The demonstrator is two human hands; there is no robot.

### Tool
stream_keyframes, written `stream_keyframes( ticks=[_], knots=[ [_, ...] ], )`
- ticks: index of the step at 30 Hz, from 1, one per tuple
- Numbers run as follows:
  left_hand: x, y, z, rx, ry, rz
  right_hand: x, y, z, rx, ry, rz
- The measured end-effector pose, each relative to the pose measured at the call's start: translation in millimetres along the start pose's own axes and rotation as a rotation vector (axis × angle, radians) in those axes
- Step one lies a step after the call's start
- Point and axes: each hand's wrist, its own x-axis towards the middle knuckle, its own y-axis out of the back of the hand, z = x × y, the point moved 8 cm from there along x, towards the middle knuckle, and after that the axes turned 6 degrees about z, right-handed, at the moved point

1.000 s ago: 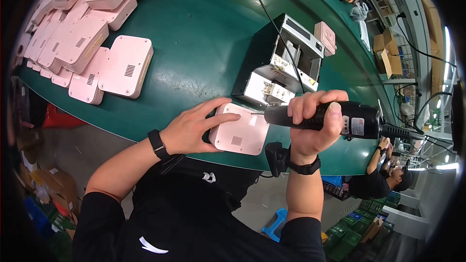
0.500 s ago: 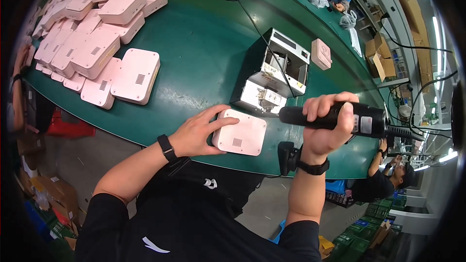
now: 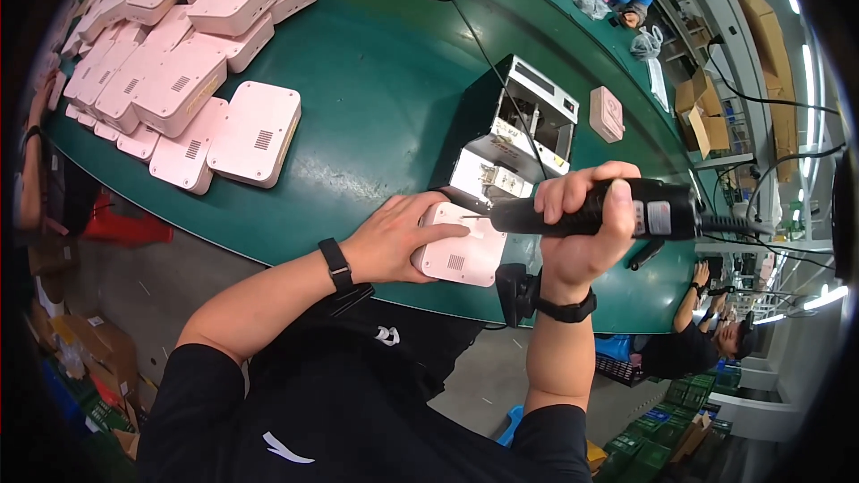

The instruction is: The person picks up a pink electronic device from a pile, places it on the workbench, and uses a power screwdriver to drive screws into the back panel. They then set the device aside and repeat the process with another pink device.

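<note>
Two bare hands work close together over a green table [image 3: 358,107] without touching each other, each one occupied. The left hand [image 3: 398,237] is partly open, its fingers spread and clamped over the left end of a pink box [image 3: 470,261], which lies at the near edge of the table — one finger reaches across the top face, others curl along the far left corner, and the thumb sits by the near left side. The right hand [image 3: 586,225] is wrapped tightly around a black power screwdriver [image 3: 517,217], held roughly level, its cord [image 3: 738,226] running off to the right. The slim bit [image 3: 479,216] points left over the far part of the box's top, close to the outstretched finger; whether its tip meets a screw, I cannot tell. Dark straps circle both wrists. Just beyond the box stands a black and white machine [image 3: 480,116], with a second pink box [image 3: 607,118] farther right. On the far left, many more pink boxes are heaped in a pile [image 3: 179,85] — one box [image 3: 257,139] leans at its right side, vent slots facing up.
</note>
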Motion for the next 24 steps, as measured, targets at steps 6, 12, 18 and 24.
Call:
stream_keyframes(
  ticks=[6,12,18,24],
  knots=[
    [-0.4,1.3,-1.8,0.010,-0.011,0.020,-14.5,-27.1,1.7,0.069,0.006,-0.105],
    [-0.3,2.3,-2.6,-0.014,-0.016,0.049,-14.8,-33.4,9.4,0.056,0.023,-0.143],
    [1.8,4.7,-1.5,-0.025,-0.012,0.071,-18.4,-38.7,2.4,0.054,0.021,-0.185],
    [3.4,4.9,-2.0,-0.035,-0.016,0.068,-18.7,-37.2,2.8,0.029,0.022,-0.212]
  ],
)
